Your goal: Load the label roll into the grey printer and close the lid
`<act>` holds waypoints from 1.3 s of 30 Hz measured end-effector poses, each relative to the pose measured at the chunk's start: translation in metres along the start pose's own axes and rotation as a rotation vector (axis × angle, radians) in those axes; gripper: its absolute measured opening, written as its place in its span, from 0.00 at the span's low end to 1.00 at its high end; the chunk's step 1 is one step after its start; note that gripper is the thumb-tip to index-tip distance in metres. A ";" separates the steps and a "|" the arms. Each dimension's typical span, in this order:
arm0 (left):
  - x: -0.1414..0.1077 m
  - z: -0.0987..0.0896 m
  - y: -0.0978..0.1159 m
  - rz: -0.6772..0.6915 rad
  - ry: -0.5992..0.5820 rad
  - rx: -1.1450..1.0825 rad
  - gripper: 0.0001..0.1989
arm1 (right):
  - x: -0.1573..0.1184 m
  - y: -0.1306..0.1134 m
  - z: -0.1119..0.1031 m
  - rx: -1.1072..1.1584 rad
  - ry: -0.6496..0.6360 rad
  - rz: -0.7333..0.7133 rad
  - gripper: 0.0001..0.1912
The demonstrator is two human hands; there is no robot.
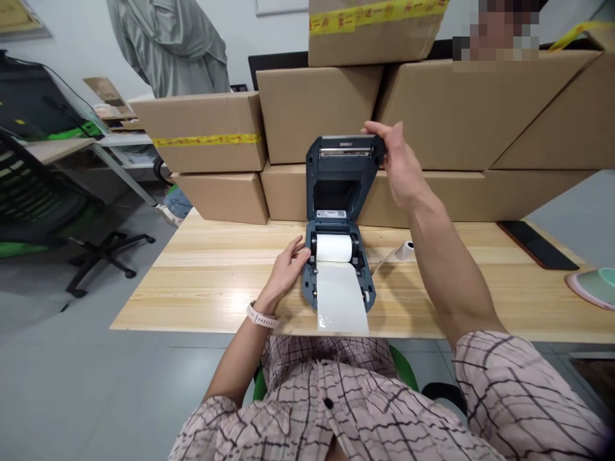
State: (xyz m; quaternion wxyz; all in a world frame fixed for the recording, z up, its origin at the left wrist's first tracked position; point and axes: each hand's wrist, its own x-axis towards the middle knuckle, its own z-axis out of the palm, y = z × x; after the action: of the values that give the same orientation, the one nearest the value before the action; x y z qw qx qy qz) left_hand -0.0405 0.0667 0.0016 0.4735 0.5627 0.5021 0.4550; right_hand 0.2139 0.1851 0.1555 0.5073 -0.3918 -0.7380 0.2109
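Observation:
A dark grey label printer (307, 282) stands on the wooden table in front of me with its lid (340, 171) raised. Inside its base sits a roll of white labels (334, 248), and a strip of label paper (340, 301) runs forward from it over the printer's front. My right hand (394, 152) grips the lid's upper right corner, thumb and fingers around the edge. Against the left side of the base rests my left hand (288, 264), its fingers stretched out and touching the housing.
Stacked cardboard boxes (319, 115) line the table's back. Right of the printer lie a small white roll (405, 250) and its cable. A black phone (537, 244) and a pink-green object (596, 287) are far right. An office chair (48, 192) stands left; a person is behind the boxes.

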 end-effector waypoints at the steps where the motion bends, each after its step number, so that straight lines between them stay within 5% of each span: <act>1: 0.000 -0.002 0.002 -0.014 0.045 -0.017 0.36 | -0.016 -0.007 0.002 -0.016 0.040 -0.040 0.39; 6: -0.015 -0.006 0.024 0.164 0.260 -0.110 0.33 | -0.135 -0.044 0.012 -0.148 0.169 -0.175 0.28; 9: -0.036 0.004 0.034 0.241 0.228 -0.092 0.32 | -0.192 -0.048 0.024 -0.165 0.075 -0.208 0.18; 12: -0.056 0.020 0.036 0.180 0.138 -0.084 0.36 | -0.223 -0.041 0.038 -0.223 0.024 -0.135 0.17; 15: -0.065 0.033 0.031 0.054 0.085 -0.165 0.42 | -0.236 -0.031 0.051 -0.251 0.084 -0.130 0.17; 19: -0.068 0.040 0.018 -0.005 0.121 -0.281 0.49 | -0.243 -0.020 0.063 -0.227 0.225 -0.303 0.18; 31: -0.067 0.047 -0.004 0.140 0.166 -0.262 0.39 | -0.248 -0.013 0.071 -0.135 0.251 -0.270 0.20; 34: -0.084 0.045 -0.004 0.158 0.294 -0.160 0.33 | -0.246 -0.014 0.073 -0.153 0.285 -0.278 0.20; 37: -0.115 0.045 -0.006 0.163 0.519 -0.065 0.16 | -0.245 -0.016 0.075 -0.142 0.297 -0.262 0.19; 39: -0.132 0.046 -0.005 0.048 0.369 -0.082 0.24 | -0.246 -0.016 0.077 -0.128 0.300 -0.252 0.19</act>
State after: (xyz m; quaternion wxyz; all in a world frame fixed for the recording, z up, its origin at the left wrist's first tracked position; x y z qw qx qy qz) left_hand -0.0065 -0.0676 -0.0140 0.3848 0.4619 0.5479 0.5818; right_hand 0.1817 -0.0129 -0.0067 0.6078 -0.3549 -0.7093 0.0379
